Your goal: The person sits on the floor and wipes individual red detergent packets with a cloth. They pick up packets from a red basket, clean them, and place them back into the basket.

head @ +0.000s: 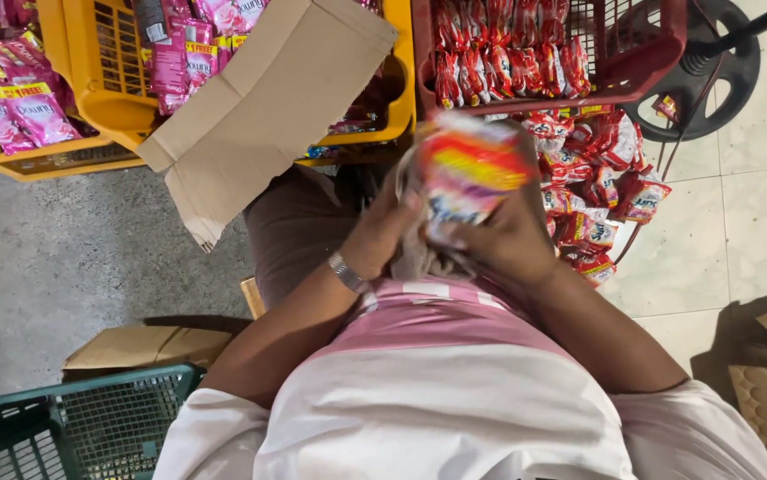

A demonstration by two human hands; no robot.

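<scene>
Both hands grip it: the left hand (381,233) and right hand (506,238) clasp the blurred red-and-yellow plastic sachet bundle (470,171) held over the lap, seemingly mid-sort, so a steady hold looks needed near the red plastic crate (641,62).

The bundle of packets (468,173) gripped between the left hand (381,233) and the right hand (509,238) is motion-blurred, so its count and edges cannot be told. Both hands' fingertips are hidden behind it. Above the grip, the yellow crate (90,80) and red crate (632,53) run off the top edge.
</scene>
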